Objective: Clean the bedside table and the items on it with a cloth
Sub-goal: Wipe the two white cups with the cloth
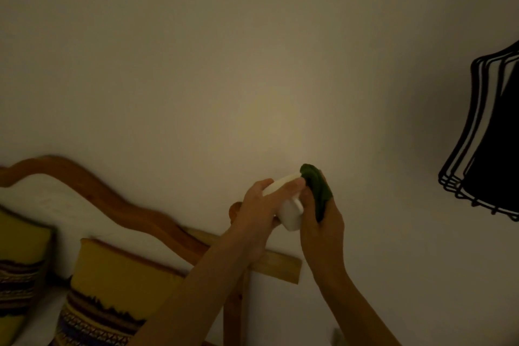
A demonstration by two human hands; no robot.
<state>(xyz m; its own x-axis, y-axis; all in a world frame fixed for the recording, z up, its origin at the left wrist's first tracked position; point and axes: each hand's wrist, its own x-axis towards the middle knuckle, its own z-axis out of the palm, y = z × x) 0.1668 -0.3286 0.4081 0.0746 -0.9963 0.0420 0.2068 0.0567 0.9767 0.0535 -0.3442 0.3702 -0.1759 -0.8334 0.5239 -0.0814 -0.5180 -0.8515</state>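
Observation:
My left hand grips a small white cup-like object held up in front of the wall, fingers curled over its rim. My right hand holds a dark green cloth bunched in its fingers and presses it against the right side of the white object. The bedside table is out of view. The room is dim and the picture is slightly blurred.
A curved wooden headboard runs along the lower left, with its post below my hands. Two yellow patterned cushions lean against it. A black wire lampshade hangs at the right edge. A bare pale wall fills the rest.

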